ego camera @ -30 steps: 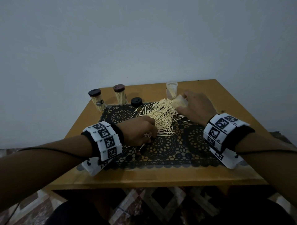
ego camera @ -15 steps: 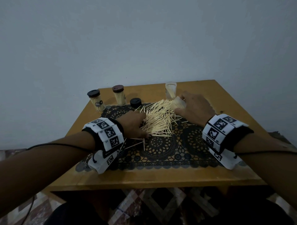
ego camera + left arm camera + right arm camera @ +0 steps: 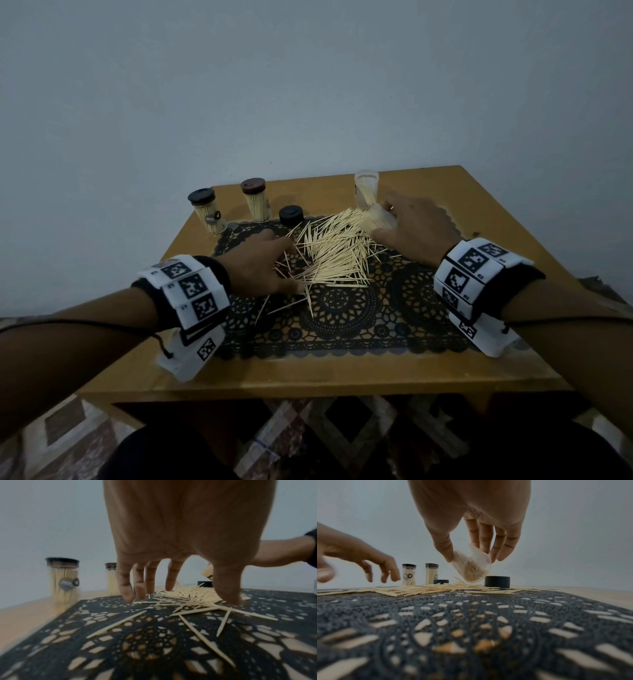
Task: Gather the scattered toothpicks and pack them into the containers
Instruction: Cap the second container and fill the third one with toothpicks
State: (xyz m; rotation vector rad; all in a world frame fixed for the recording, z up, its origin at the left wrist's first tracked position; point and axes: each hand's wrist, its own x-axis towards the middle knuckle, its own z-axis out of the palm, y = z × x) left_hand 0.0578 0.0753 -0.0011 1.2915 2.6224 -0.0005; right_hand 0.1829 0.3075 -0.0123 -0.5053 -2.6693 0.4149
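A pile of toothpicks [image 3: 329, 253] lies on the black lace mat [image 3: 342, 308]. My left hand [image 3: 260, 270] is at the pile's left edge. Its fingers are spread and point down, tips touching the mat and loose toothpicks [image 3: 188, 596], holding nothing. My right hand [image 3: 411, 233] pinches a clear container [image 3: 376, 219] tilted over the pile's far right. This container [image 3: 471, 568], held between thumb and fingers, is partly filled with toothpicks. Another clear container [image 3: 366, 188] stands upright just behind it.
Two capped, filled containers [image 3: 207, 214] [image 3: 256, 200] stand at the back left of the wooden table [image 3: 308, 373]. A black lid [image 3: 291, 216] lies by the mat's far edge. In the right wrist view, a second black lid [image 3: 497, 582] sits behind the held container.
My left hand went from curled at the pile's near-left edge to spread open, slightly farther left. A few toothpicks lie strewn near it. The right hand has barely moved.
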